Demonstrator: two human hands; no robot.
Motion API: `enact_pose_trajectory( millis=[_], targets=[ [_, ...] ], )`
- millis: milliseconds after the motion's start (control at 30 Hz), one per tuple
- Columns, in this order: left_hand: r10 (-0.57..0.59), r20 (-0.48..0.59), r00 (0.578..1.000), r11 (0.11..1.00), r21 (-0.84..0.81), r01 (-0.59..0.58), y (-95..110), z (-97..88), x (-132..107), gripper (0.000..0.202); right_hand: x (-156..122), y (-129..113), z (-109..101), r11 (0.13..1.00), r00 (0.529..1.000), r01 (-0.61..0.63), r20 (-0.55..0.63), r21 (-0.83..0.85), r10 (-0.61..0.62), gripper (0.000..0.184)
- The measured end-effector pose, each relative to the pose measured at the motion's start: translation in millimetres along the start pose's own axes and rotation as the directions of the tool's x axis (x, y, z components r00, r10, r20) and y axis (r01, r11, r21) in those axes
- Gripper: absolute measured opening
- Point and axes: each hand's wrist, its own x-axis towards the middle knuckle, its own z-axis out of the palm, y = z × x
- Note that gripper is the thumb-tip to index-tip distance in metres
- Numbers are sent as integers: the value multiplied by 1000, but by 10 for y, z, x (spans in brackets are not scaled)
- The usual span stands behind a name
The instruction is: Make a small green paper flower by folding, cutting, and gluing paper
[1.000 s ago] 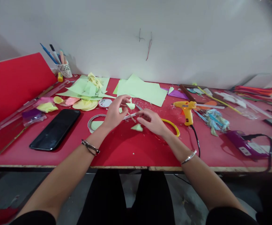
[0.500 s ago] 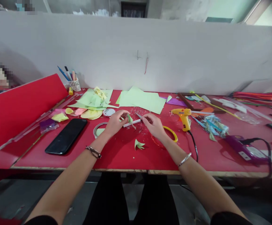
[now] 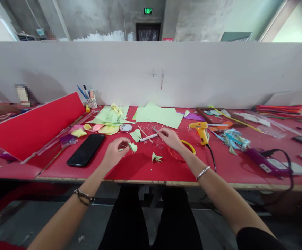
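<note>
My left hand (image 3: 116,152) is closed in a pinch on a curled light-green paper piece (image 3: 133,147), just above the red tabletop. To its right, my right hand (image 3: 170,138) pinches a thin grey pointed tool (image 3: 155,130) whose exact kind I cannot make out. A white pen (image 3: 148,138) with a dark tip lies beside the right fingertips, along with a thin pinkish stick (image 3: 142,130). Nearer the table's front edge sits a folded green paper piece (image 3: 156,158). A yellow ring-shaped roll (image 3: 189,145) is partly hidden behind my right wrist.
A black phone (image 3: 86,150) lies left of my left hand. On the right are a yellow glue gun (image 3: 201,131) with its cord and a purple power strip (image 3: 266,161). Green paper sheets (image 3: 160,114) lie at the back, before a white partition (image 3: 130,69). A red board (image 3: 41,121) leans at left.
My left hand has moved left and nearer to me with the green paper piece, away from my right hand. The view has tilted upward, and the pinkish stick shows more fully.
</note>
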Motion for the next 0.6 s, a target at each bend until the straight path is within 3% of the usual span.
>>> enact_pose_trajectory(
  millis=[167,300,433,600],
  targets=[
    [95,21,995,993,74,-96,-26,23,-31,15,-204,-173,-144,999,996,32,84,-43,-29,18],
    [215,170,962,949,198,-247,-42,33,-23,17,-406,-213,-213,991,985,55,171,-122,-34,21],
    [243,286,927,928,210,-309,-41,70,-24,16,-561,-224,-161,971,965,52,261,-235,11,24],
    [236,343,909,926,204,-317,-68,116,-24,13,-621,-218,-227,952,991,57,133,-300,-17,20]
  ],
)
